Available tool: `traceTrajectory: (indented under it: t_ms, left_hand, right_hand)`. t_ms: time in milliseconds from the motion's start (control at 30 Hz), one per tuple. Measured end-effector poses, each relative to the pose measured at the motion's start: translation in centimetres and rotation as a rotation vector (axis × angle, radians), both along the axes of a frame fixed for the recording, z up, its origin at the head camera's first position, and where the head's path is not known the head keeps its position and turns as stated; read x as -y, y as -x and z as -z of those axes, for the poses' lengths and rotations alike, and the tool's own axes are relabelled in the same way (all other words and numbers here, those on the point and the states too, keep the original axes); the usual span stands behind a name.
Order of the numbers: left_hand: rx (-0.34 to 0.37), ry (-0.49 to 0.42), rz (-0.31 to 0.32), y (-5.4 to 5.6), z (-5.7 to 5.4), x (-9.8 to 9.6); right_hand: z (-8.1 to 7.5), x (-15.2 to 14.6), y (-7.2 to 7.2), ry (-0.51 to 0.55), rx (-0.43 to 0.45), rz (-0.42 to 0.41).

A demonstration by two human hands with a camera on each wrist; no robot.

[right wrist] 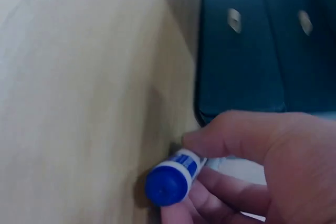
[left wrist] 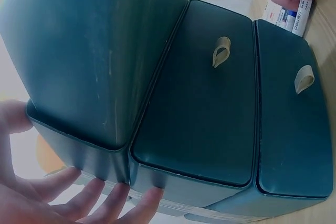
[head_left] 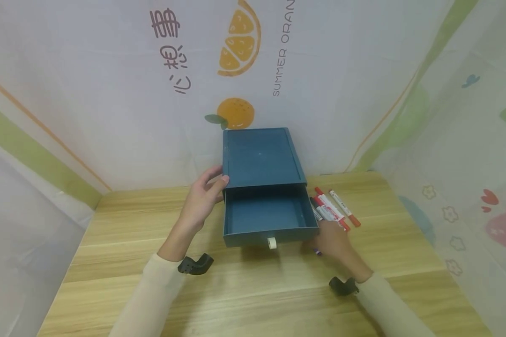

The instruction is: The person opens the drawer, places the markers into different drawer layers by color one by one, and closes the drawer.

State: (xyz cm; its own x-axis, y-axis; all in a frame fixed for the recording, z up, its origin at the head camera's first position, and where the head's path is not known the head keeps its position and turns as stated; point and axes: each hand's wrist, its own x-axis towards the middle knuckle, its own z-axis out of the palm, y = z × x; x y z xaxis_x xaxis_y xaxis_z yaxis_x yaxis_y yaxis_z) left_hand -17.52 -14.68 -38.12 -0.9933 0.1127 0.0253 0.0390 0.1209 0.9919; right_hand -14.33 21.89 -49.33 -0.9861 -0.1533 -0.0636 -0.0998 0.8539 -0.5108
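Note:
A dark blue-green drawer cabinet (head_left: 261, 154) stands on the table with its top drawer (head_left: 266, 217) pulled out; nothing lies inside that drawer. My left hand (head_left: 200, 196) rests against the cabinet's left side, thumb near the top front corner. In the left wrist view its spread fingers (left wrist: 113, 203) touch the side wall. Beside the cabinet's lower right front, my right hand (head_left: 331, 238) pinches a marker with a blue end (right wrist: 167, 186) between thumb and fingers, close over the table. The hand covers much of that marker.
Several red, black and white markers (head_left: 331, 206) lie right of the cabinet, beyond my right hand. Two lower drawers (left wrist: 205, 98) are closed, with pale loop pulls. A white printed curtain (head_left: 109, 93) hangs behind the wooden table (head_left: 253, 299).

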Motion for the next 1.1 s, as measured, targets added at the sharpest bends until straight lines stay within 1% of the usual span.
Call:
traceTrajectory:
  t_ms: [67,233,333,433,533,600,767,833,967,1100]
  left_hand:
    - [0.002,0.001,0.003,0.0,0.0,0.0]
    - [0.007,0.006,0.005,0.0,-0.1,0.0]
    - [0.008,0.008,0.007,0.0,-0.1,0.1]
    - [0.008,0.009,0.011,0.0,-0.1,0.1]
    - [0.006,0.013,0.012,0.0,0.0,0.1]
    - [0.007,0.016,0.012,0.0,0.0,0.2]
    - [0.011,0.016,0.011,0.0,-0.1,0.2]
    - [0.011,0.014,0.012,0.0,0.0,0.2]
    - [0.007,0.011,0.015,0.0,0.0,0.3]
    - [0.005,0.01,0.017,0.0,0.0,0.2]
  right_hand:
    - [0.2,-0.6,0.3,0.083,0.07,0.022]
    - [0.2,-2.0,0.8,0.336,0.197,0.007]
    - [0.0,-2.7,0.9,0.412,0.234,-0.005]
    - [-0.4,-3.2,1.1,0.421,0.24,0.034]
    - [-0.8,-3.8,1.3,0.434,0.247,0.044]
    - [-1.0,-4.1,1.4,0.45,0.259,0.066]
    - [-1.7,-4.7,1.8,0.498,0.26,0.064]
    - [-2.0,-5.0,2.0,0.511,0.257,0.046]
    - [-3.0,-5.3,2.3,0.502,0.246,0.024]
    - [-4.0,-5.6,2.4,0.51,0.269,0.04]
